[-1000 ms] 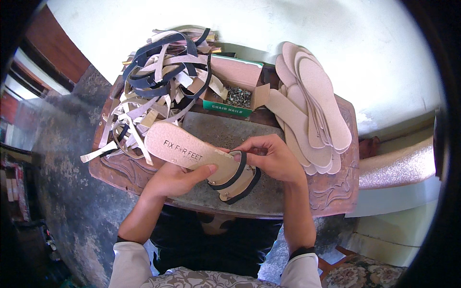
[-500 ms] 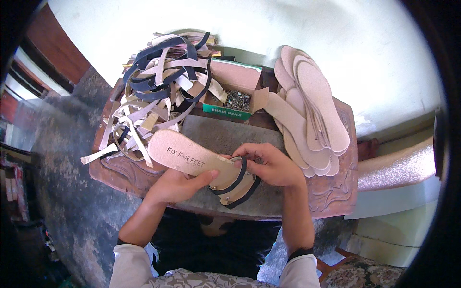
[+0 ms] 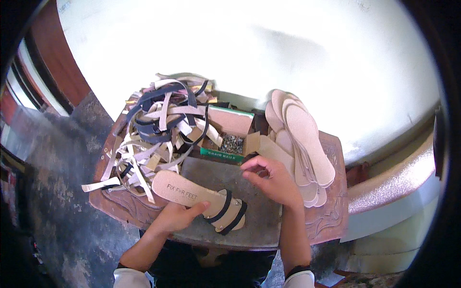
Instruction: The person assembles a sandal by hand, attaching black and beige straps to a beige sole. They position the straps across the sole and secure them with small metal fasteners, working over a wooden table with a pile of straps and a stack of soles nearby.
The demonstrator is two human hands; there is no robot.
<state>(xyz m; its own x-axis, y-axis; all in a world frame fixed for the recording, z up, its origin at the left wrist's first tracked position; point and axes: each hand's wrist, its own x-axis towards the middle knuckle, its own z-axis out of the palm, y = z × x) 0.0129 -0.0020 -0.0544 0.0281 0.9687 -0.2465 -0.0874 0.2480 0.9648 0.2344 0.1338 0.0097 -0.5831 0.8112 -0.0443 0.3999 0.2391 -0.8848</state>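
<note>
In front of the green box (image 3: 221, 154), a two-strapped sandal (image 3: 201, 196) is gripped by the fingers of the left hand (image 3: 180, 217); near the box, the right hand (image 3: 272, 180) is held with fingers curled, whether on anything cannot be told; strips (image 3: 164, 113) are heaped left of the box, soles (image 3: 307, 129) stacked right

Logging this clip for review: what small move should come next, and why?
Perhaps reach the right hand into the open box of nails: that hand is off the sandal and near the box, while the left hand holds the sandal.
</note>
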